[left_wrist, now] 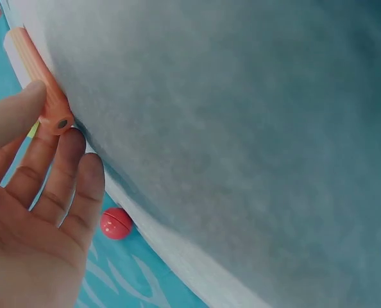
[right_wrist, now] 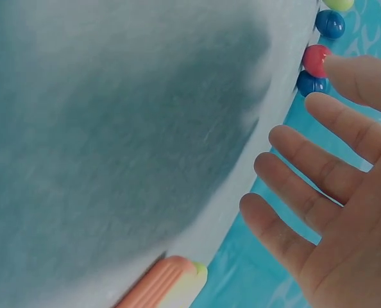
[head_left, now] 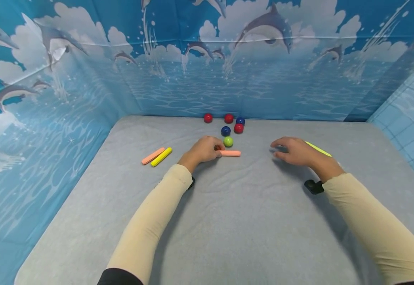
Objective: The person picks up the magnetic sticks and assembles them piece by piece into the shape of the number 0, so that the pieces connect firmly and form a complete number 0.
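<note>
My left hand [head_left: 204,149] pinches one end of an orange stick [head_left: 231,153] between thumb and fingers, low over the grey cloth. A dark round disc shows in the near end of this orange stick [left_wrist: 58,115] in the left wrist view. Just behind it sits a lime green ball [head_left: 228,141]. Further right, my right hand [head_left: 296,151] hovers over the cloth with fingers spread and nothing in its grasp. A yellow stick [head_left: 319,149] shows past that wrist, partly hidden by it. An orange stick [right_wrist: 158,285] lies there too in the right wrist view.
Behind the green ball are two blue balls, one in front [head_left: 226,131], and red balls, one at the left [head_left: 208,118]. An orange stick [head_left: 152,156] and a yellow stick [head_left: 161,157] lie side by side at the left. A dolphin-print curtain [head_left: 192,87] borders the back.
</note>
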### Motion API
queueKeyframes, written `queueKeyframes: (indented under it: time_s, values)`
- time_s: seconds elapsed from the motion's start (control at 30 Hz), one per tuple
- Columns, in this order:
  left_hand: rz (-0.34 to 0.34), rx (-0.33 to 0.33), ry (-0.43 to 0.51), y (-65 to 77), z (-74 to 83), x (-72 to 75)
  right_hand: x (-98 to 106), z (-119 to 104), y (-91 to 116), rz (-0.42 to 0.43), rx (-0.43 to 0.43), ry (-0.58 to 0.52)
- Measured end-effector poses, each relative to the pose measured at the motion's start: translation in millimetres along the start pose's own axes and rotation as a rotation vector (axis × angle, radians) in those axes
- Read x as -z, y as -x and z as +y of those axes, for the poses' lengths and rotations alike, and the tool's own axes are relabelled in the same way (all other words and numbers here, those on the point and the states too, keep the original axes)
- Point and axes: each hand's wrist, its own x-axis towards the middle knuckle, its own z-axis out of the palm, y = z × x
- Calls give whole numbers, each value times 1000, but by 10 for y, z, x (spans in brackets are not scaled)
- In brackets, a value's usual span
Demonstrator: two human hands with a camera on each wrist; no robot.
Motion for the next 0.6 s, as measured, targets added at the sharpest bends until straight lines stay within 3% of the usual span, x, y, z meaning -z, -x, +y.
queueKeyframes:
  time_s: [0.43,0.6]
  values:
    - [-7,5,41,1,18,20,-16,-149,-254,14,-29,-36]
    - [0,21,33,7,11,21,-52,-261,-438,59,6,-56]
